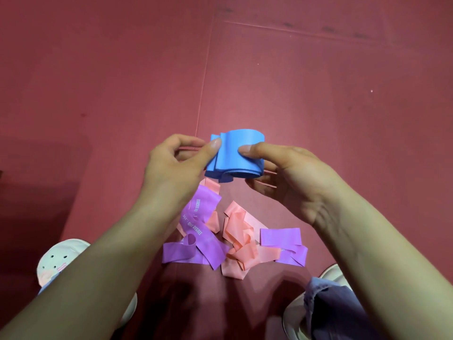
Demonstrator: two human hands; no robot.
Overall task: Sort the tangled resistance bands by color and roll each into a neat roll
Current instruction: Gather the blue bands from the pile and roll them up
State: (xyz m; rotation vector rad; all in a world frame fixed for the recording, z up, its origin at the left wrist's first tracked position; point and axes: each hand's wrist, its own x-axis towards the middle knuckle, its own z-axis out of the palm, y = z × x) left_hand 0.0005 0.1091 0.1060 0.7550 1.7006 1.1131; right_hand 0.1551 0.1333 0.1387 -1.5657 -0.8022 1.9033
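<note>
The blue band (241, 153) is in the air above the floor, folded into a loose, flat roll with several layers showing at its near edge. It lies between the two grips, which are bare hands. The left grip (171, 168) pinches the left edge of the roll, with the thumb (213, 146) on the front and the other fingers behind. The right grip (289, 175) pinches the right part, with its thumb pressed on the top face and its fingers curled under the roll.

Directly below, on the floor, the other bands lie in one tangled heap. A purple band (208, 246) with white letters lies on the left side. The pink bands (239, 231) are twisted in the middle. A second purple piece (282, 236) lies on the right, partly over the pink. The heap is near the person's feet and apart from the blue band.

The floor (318, 82) is dark red and smooth like a mat, with thin seams (203, 82) and some dark scuff marks far away at the top. A white shoe (58, 258) stands at the lower left. Another white shoe (331, 271) is at the lower right, partly under a blue trouser hem (326, 298).
</note>
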